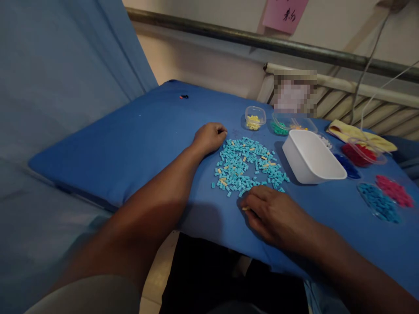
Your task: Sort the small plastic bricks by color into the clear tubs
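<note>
A loose spread of small turquoise plastic bricks (234, 168), with pale yellow ones mixed in, lies on the blue padded surface (157, 131). My right hand (275, 213) is at the near edge of this spread, its thumb and forefinger pinching a small yellow brick (246, 208). At the far left of the spread rests my left hand (209, 137), fingers curled in; whatever they may hold is hidden. Beyond the bricks stands a small clear tub (255, 110) containing yellow bricks (253, 123).
A white plastic bin (312, 157) stands right of the spread. Around it are a clear container (294, 121) with green and orange pieces, red pieces (358, 155), blue pieces (379, 203) and pink pieces (394, 190). A yellow cloth (360, 135) lies behind; a metal rail (229, 37) crosses the wall.
</note>
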The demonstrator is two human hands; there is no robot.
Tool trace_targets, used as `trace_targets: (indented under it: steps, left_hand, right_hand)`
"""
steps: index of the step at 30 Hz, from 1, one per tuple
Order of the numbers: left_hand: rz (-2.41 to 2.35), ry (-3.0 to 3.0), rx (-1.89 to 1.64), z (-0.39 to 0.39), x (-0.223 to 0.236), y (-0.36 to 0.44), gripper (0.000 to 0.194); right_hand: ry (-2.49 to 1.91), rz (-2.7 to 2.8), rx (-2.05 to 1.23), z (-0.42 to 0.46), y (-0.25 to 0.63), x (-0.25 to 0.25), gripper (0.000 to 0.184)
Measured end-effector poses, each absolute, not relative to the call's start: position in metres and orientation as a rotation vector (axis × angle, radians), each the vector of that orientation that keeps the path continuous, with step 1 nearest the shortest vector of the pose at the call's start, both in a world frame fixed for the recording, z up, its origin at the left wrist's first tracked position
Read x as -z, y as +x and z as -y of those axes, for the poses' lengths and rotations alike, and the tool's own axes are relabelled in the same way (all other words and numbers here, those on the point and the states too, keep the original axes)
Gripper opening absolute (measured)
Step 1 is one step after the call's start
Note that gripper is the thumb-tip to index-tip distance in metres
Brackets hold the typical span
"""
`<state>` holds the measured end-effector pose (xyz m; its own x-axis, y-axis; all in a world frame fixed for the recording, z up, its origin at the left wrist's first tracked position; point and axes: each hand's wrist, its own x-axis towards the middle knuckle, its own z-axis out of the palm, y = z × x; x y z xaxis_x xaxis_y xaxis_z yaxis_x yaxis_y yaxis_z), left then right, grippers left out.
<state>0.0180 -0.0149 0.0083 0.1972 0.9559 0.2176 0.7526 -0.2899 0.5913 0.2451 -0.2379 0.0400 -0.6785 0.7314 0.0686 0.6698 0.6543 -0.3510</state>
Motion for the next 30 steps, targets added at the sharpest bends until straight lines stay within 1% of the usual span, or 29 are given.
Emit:
trace_targets:
  steps: [7,9,11,13,15,17,20,22,23,25,27,28,30]
  left_hand:
    - [-1.622,2.114,-0.777,0.014,-0.01,0.017,0.024]
    - [-1.629,2.11,-0.77,0.013,-0.009,0.017,0.024]
    - [-1.631,2.11,-0.769,0.013,-0.009,0.017,0.024]
    - [-1.629,2.112,-0.773,0.013,-0.008,0.017,0.024]
    - [-1.626,2.116,-0.775,0.013,-0.008,0.017,0.025]
    - [-1.623,2.119,-0.773,0.013,-0.009,0.017,0.024]
    - [-1.623,2.111,-0.768,0.013,-0.01,0.017,0.024]
    - [-1.625,2.104,-0.763,0.013,-0.01,0.017,0.024]
    - [-1.626,2.103,-0.762,0.013,-0.011,0.017,0.024]
    - [-1.624,2.104,-0.766,0.013,-0.01,0.017,0.024]
    - [-1.615,2.115,-0.773,0.012,-0.009,0.016,0.025]
    - [-1.609,2.125,-0.777,0.011,-0.008,0.016,0.025]
    - [-1.596,2.143,-0.785,0.009,-0.007,0.015,0.025]
  right_hand:
    - [-1.178,2.602,-0.259,0.232,0.253,-0.049,0.017]
    - [-1.248,2.458,-0.088,0.223,0.272,-0.057,0.015]
    - [-1.385,2.246,0.152,0.211,0.299,-0.064,0.015]
    - [-1.539,2.021,0.387,0.201,0.33,-0.067,0.021]
    - [-1.71,1.908,0.456,0.195,0.354,-0.066,0.029]
    - [-1.788,1.869,0.458,0.193,0.365,-0.064,0.035]
    - [-1.619,1.911,0.426,0.194,0.35,-0.055,0.036]
    - [-1.438,2.031,0.29,0.194,0.325,-0.046,0.038]
    - [-1.398,2.138,0.161,0.194,0.312,-0.04,0.041]
    - [-1.429,2.3,-0.007,0.194,0.288,-0.028,0.054]
    - [-1.519,2.376,-0.105,0.195,0.272,-0.02,0.065]
    - [-1.532,2.41,-0.153,0.196,0.267,-0.019,0.069]
    - [-1.453,2.489,-0.262,0.203,0.262,-0.023,0.07]
